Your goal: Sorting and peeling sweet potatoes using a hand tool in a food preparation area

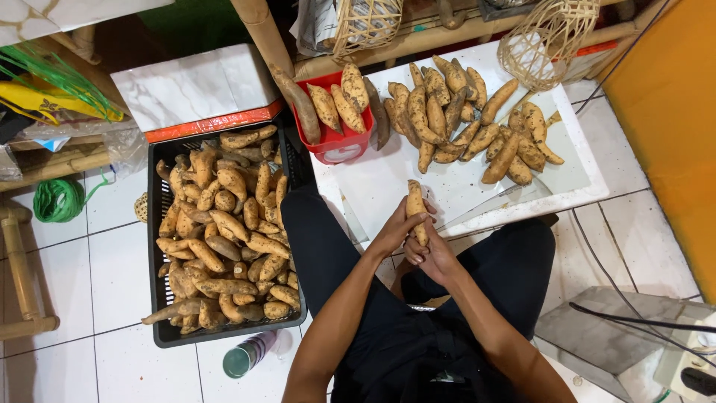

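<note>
Left hand [395, 227]: wrapped round the upper half of one sweet potato [416, 210], above the lap at the white board's [582, 190] near edge.
Right hand [436, 257]: closed on its lower end.
Done so far: a loose pile of sweet potatoes [477, 123] lies on the board; a few fill the red tub [335, 145].
Left: black crate [160, 246] beside the left knee looks nearly full, so most appears unhandled.

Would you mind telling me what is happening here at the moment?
A seated person holds one tan sweet potato upright in both hands: left hand, right hand. More lie on the white board ahead, some in a small red plastic basket, and many fill the black plastic crate alongside.
</note>
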